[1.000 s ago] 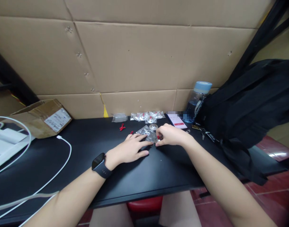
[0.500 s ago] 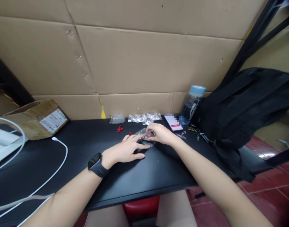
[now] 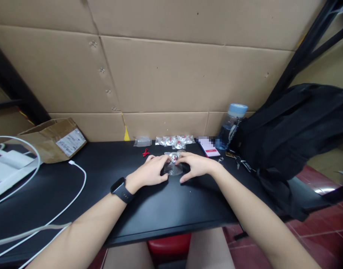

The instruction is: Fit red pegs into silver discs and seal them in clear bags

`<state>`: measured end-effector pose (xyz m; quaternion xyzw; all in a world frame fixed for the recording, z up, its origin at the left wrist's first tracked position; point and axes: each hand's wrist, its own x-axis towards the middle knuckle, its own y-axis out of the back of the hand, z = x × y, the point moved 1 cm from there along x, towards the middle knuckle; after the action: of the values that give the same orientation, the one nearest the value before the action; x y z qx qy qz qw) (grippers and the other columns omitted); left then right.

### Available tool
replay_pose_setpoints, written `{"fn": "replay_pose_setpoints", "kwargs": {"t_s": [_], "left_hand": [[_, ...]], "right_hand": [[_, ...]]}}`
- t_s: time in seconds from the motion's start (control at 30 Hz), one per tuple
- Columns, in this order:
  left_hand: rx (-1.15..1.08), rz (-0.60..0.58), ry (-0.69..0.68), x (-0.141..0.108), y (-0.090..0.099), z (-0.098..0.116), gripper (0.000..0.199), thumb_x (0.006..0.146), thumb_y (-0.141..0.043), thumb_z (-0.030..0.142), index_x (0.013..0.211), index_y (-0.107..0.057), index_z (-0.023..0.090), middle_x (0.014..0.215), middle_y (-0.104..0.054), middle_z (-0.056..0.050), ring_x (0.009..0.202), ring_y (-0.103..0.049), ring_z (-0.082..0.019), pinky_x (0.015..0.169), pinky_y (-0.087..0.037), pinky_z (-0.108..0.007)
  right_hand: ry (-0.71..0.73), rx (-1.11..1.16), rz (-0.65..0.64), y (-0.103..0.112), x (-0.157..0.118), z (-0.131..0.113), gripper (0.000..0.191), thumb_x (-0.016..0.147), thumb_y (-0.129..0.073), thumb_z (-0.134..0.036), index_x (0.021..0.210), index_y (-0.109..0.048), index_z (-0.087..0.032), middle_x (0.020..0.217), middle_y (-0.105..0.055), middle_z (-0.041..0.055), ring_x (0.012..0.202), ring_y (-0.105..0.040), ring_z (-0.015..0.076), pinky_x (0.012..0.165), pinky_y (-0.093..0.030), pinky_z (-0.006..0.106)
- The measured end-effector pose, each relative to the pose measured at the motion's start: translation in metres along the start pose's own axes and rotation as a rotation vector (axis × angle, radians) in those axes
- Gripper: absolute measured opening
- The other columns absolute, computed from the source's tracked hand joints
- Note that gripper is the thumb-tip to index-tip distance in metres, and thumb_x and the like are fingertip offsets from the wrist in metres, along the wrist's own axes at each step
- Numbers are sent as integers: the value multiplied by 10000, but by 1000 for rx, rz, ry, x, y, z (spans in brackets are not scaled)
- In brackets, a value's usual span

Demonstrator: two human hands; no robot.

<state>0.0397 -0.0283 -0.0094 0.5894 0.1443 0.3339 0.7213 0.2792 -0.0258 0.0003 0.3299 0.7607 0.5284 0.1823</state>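
A small clear plastic bag (image 3: 172, 170) lies flat on the black table between my hands. In its upper part sits a shiny silver round piece (image 3: 174, 157) with a bit of red at its middle. My left hand (image 3: 152, 172) rests at the bag's left side, fingertips touching it, thumb apart from the fingers. On the opposite side my right hand (image 3: 198, 165) is spread, its fingertips at the silver piece and its thumb lower down. Behind my left hand lies a red cord (image 3: 146, 152).
Several bagged silver pieces (image 3: 175, 141) lie in a row at the back, beside clear empty bags (image 3: 143, 141). To the right are a phone (image 3: 210, 147), a water bottle (image 3: 231, 125) and a black backpack (image 3: 289, 130). A cardboard box (image 3: 56, 140) and white cable (image 3: 83, 179) are left.
My right hand has let go of its pinch and spread its fingers. The silver piece now shows in the bag. My left hand has drawn its fingers back to the bag's left side.
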Motion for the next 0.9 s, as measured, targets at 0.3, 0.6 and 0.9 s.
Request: {"fn": "replay_pose_setpoints", "kwargs": {"t_s": [0.3,0.6,0.9], "left_hand": [[67,75,40,8,-4,2,268,855,-576,264,1100,-682,261,1177,-728,-60,1160,-623,-287,1043,-293,-463],[-206,267,335,14,-6,-1,277,913,-558,273,1185,-511,250,760,-750,60,726,-675,-177,957,-357,-403],[69,160,199,13,-19,-10,340,1006,-467,478,1099,-743,303,1230,-625,-81,1237,-491,-308,1025,-318,-528]], "right_hand": [[-85,-28,169,-10,12,0,83,912,-608,-170,912,-691,-171,969,-697,78,918,-638,200,842,-463,303],[-270,241,331,-10,10,8,324,852,-657,-174,1167,-594,-212,703,-658,-52,663,-622,144,709,-447,244],[-23,-39,191,-11,12,-3,250,889,-706,-326,1113,-718,-215,1105,-694,80,1099,-619,248,976,-439,370]]}}
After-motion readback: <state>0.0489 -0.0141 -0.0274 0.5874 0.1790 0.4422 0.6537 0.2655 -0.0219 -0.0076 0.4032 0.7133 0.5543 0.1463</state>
